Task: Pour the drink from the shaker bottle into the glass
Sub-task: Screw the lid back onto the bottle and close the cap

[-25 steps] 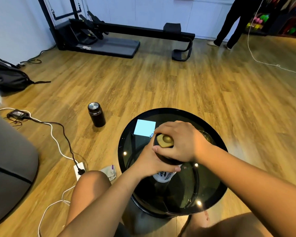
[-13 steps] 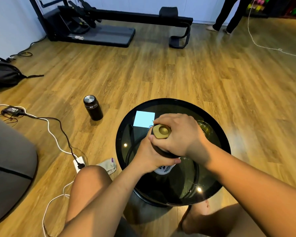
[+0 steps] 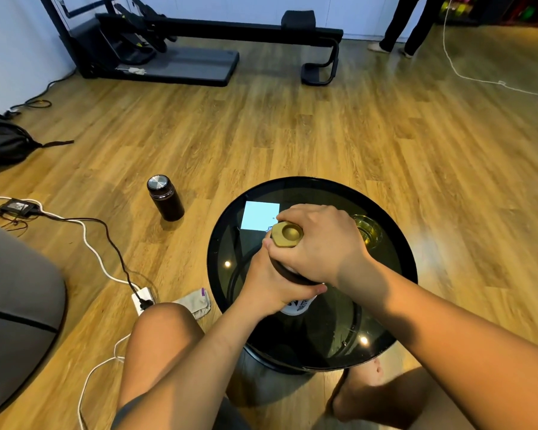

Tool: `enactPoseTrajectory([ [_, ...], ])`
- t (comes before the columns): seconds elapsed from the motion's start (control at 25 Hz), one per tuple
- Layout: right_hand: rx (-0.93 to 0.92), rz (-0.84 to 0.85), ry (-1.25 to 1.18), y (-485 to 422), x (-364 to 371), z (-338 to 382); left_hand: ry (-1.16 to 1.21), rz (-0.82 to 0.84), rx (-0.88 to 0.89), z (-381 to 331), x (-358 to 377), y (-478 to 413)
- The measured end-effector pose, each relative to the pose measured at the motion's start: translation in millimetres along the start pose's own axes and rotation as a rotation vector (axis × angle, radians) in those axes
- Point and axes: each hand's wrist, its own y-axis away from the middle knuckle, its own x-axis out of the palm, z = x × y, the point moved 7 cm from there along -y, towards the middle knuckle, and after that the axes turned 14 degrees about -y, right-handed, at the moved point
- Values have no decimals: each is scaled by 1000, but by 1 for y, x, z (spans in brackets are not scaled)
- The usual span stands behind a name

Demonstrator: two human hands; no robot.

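change: little, both hands stay put | left hand wraps the shaker bottle upright on the table | right hand clamps the lid, probably still unscrewing | glass just beyond, apparently unfilled

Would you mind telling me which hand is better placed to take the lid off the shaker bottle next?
Right. The right hand already wraps the lid from above, while the left hand grips the shaker bottle body, steadying it.
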Motion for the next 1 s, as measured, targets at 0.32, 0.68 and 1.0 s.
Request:
enactPoseTrajectory([
  [0.32,14,-56,18,3,0,0,-5,-2,25,-2,0,0],
  [0.68,39,-58,48,4,0,2,-42,-14,55,-7,-1,1],
  [1.0,56,-71,40,6,-2,4,-44,-37,75,-7,0,2],
])
